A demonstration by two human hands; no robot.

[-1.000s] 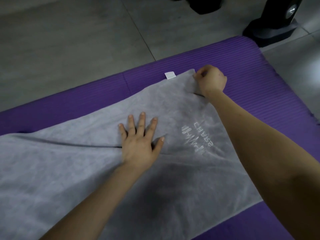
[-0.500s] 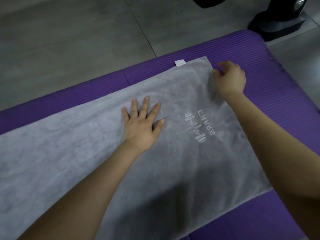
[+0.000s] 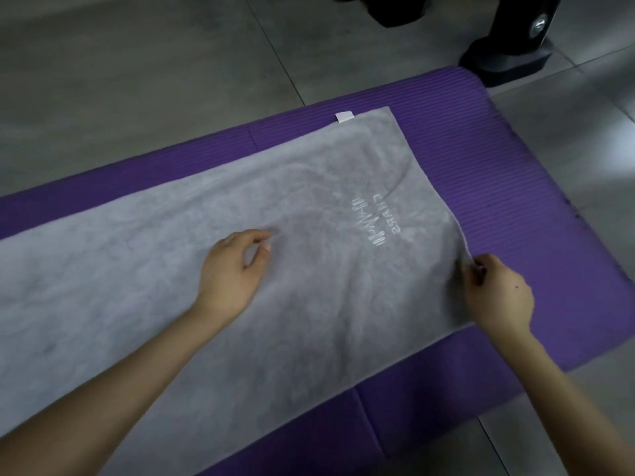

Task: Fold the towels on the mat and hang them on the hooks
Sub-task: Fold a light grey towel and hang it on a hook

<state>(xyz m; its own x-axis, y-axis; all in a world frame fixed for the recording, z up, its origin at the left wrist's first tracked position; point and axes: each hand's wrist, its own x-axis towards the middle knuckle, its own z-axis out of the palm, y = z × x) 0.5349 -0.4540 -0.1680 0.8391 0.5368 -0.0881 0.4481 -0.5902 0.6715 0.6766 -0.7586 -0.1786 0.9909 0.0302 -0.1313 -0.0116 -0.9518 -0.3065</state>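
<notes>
The towel (image 3: 292, 321) lies lengthwise, left to right, along the mat (image 3: 515, 173). The right hand (image 3: 498, 297) fingers pinch its right edge; the left hand (image 3: 233, 273) fingers are loosely curled, holding nothing.

Left hand (image 3: 230, 269) loose, right hand (image 3: 498, 293) curled.

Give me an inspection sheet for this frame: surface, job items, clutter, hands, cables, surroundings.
Surface: ribbed purple mat lying flat on the grey tiled floor.
Job's things: grey towel spread out on the mat, no fold seen; white tag at its far edge; hooks not in view.
Clutter: nothing seen.
Hands: left hand over the towel's middle, fingers loosely curled, holding nothing; right hand pinches the towel's right edge.
Cables: nothing seen.
Surroundings: black stand base on the floor beyond the mat's far right corner.
</notes>
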